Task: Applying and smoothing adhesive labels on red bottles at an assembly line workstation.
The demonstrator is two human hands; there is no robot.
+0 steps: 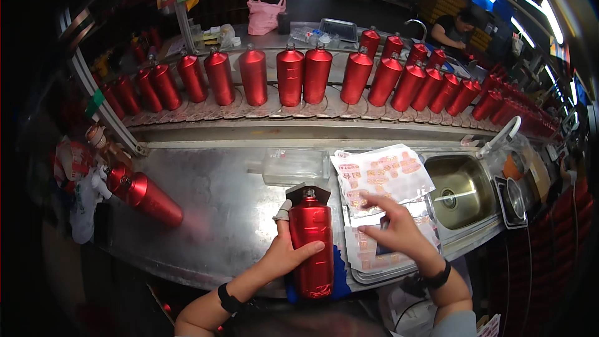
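Held bottle: one, metallic red point(312, 246), at the near edge of the worktop point(206, 249), neck pointing away from the person; whether it bears on the surface cannot be told.
Left hand point(281, 258): fingers point(283, 228) closed around the left side of the held bottle, thumb laid across its front; pale finger cover point(282, 211) on one finger.
Right hand point(400, 231): over the printed sheets, to the right of the held bottle; fingers point(373, 232) spread, thumb and index apart, nothing seen between them; contact with the paper cannot be told.
Printed sheets point(399, 171): white with orange and red motifs, overlapping, partly over a metal tray point(368, 278).
Black piece point(321, 194): flat, angular, around the neck area of the held bottle.
Blue cloth point(341, 274): beneath and beside the held bottle's lower part.
Clear bottle point(294, 167): glass, lying on its side beyond the held bottle.
Lying red bottles point(156, 203): two, at the left end, close together.
Sink point(463, 190): metal basin, right of the sheets; curved white faucet point(514, 126) beside it.
Conveyor point(324, 111): behind the worktop, carrying a long row of upright red bottles point(290, 78).
Pink bag point(267, 15): far side, past the row.
Co-worker point(454, 31): upper right, head bent.
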